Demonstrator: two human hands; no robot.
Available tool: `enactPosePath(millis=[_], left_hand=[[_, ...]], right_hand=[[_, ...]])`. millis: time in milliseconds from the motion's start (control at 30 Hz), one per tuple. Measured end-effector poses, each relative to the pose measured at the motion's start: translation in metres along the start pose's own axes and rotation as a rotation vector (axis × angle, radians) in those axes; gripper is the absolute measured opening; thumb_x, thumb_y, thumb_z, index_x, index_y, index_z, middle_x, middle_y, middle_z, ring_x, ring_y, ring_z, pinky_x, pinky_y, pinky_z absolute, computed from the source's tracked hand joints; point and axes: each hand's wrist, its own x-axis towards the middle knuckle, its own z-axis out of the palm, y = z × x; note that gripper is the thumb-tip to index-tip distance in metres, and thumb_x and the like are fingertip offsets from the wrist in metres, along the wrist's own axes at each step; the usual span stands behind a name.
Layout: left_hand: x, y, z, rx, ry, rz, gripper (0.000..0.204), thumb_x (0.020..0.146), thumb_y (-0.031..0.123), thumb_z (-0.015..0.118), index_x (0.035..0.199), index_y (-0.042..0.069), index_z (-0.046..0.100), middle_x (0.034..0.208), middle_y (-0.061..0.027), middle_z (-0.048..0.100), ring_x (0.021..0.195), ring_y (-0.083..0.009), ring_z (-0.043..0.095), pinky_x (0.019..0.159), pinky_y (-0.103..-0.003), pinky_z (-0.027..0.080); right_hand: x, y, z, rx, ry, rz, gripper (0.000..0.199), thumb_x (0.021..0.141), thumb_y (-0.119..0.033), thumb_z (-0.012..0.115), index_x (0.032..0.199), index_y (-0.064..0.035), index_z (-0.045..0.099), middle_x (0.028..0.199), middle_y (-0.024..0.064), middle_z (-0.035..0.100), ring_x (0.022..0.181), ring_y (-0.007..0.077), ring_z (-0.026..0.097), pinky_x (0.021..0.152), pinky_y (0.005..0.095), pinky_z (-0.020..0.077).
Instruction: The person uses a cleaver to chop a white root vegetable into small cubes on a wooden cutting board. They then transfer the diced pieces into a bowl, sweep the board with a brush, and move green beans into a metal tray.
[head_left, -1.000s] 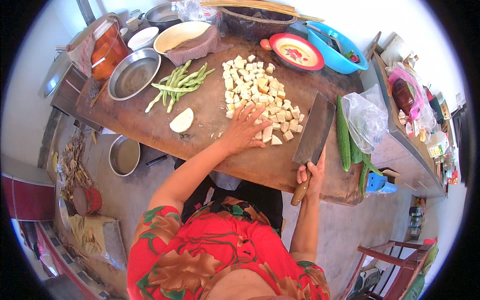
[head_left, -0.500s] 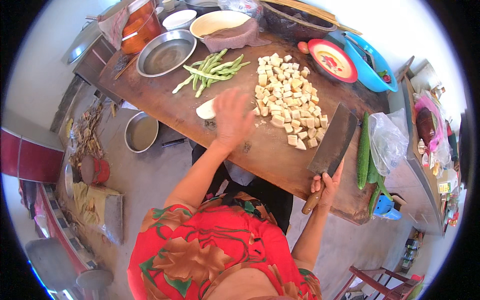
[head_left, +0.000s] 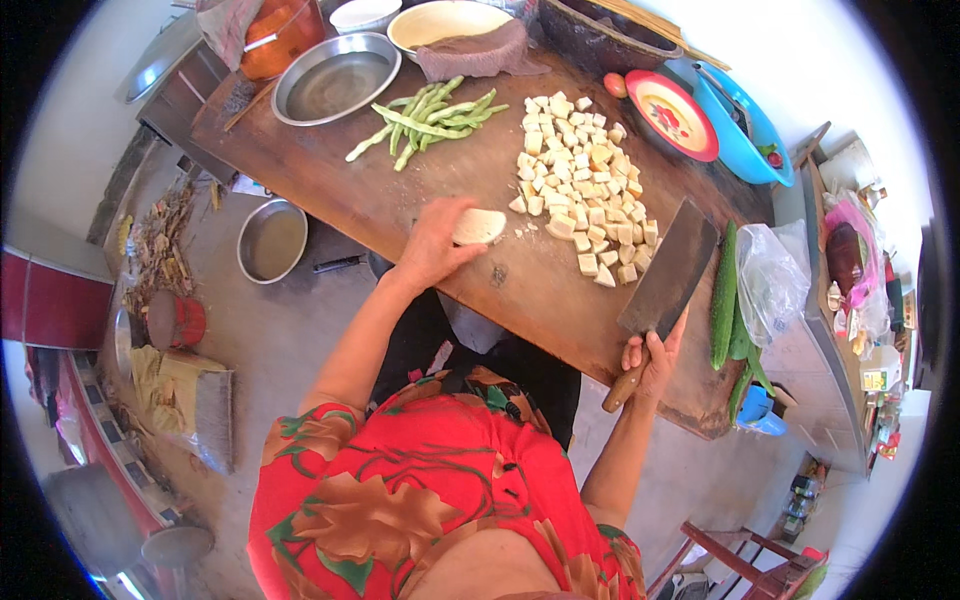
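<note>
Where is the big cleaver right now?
In the head view the cleaver is in the right hand, on the wooden board's right side, its blade between the pile of pale cubes and the cucumber.

You see grey concrete floor (head_left: 290, 340), bright daylight. Wooden tabletop (head_left: 520, 290) w/ worn edge. Red chair (head_left: 740, 560) lower right; pale wall (head_left: 70, 150) at left.

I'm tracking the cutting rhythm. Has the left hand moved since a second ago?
Yes. The left hand has left the pile of cubes and gone leftward along the board to the pale half-round piece.
</note>
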Motion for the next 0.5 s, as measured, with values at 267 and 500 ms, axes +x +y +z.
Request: enactPosePath(millis=[267, 500], left_hand=[[-0.015, 0.025, 0.027, -0.163, -0.177, 0.241, 0.066, 0.067, 0.021, 0.076, 0.126, 0.006, 0.05, 0.127, -0.0166, 0.053, 0.123, -0.0364, 0.046, 0.106, -0.044, 0.035], [-0.033, 0.022, 0.024, -0.082, 0.041, 0.196, 0.047, 0.069, 0.021, 0.076, 0.111, 0.01, 0.06, 0.113, -0.0122, 0.055, 0.108, -0.0316, 0.051, 0.094, -0.041, 0.04]], right_hand=[[-0.013, -0.006, 0.014, -0.24, -0.05, 0.078, 0.087, 0.086, 0.005, 0.055, 0.155, -0.0231, 0.011, 0.073, 0.01, 0.065, 0.045, 0.0106, 0.051, 0.04, 0.0231, 0.0452], [-0.013, -0.036, 0.073, -1.124, -0.436, -0.033, 0.082, 0.085, 0.0, 0.057, 0.154, -0.0227, 0.019, 0.098, 0.0182, 0.067, 0.069, 0.0222, 0.064, 0.061, 0.0372, 0.0513]])
